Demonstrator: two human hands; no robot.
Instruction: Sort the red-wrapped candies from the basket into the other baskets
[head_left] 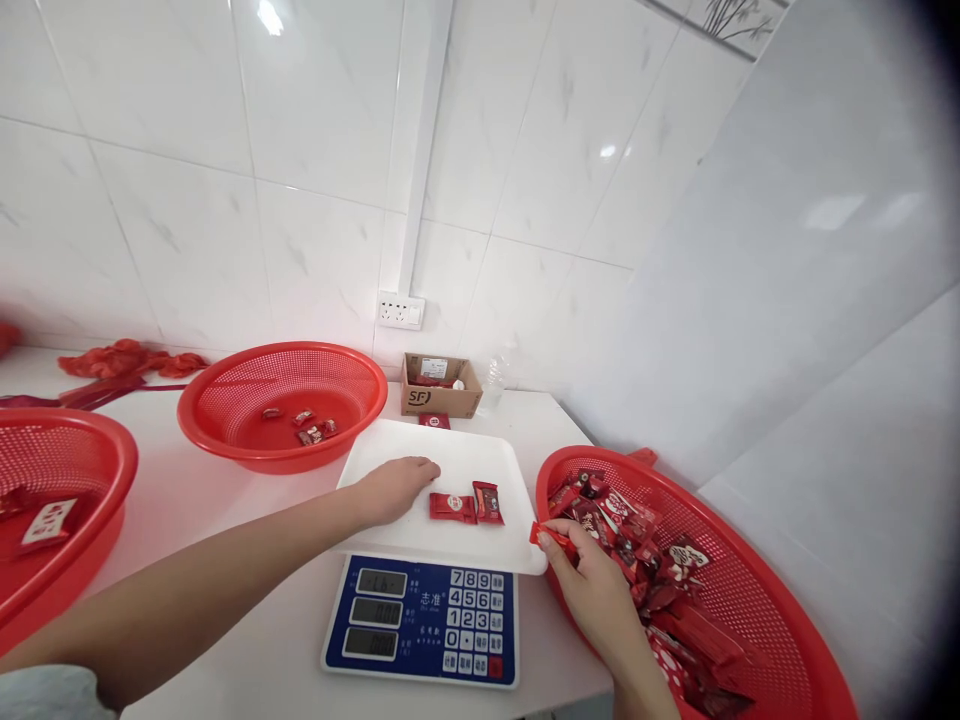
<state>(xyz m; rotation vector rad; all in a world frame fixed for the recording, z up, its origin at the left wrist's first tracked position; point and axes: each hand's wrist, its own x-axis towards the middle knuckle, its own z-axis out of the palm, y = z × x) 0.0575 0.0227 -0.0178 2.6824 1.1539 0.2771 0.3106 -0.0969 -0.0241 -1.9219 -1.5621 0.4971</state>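
My left hand [401, 487] rests palm down on the white weighing tray [405, 440], fingers together and curled under. Anything beneath those fingers is hidden. Two small red snack packets lie on the tray right of this hand: a flat one with a round white label [452, 507] and a darker upright one [488, 502]. My right hand [589, 580] pinches a red snack packet [541, 534] between thumb and fingers, over the gap between the tray's right edge and the red basket [787, 570] full of wrapped snacks. Below the tray is the blue scale panel [421, 620] with keys and displays.
A red basket [255, 362] with several packets stands behind left, another [112, 450] at the left edge. An SF cardboard box [442, 402], a clear plastic bottle [496, 378] and a red packet [434, 421] are behind the tray. Red netting [124, 358] lies along the tiled wall.
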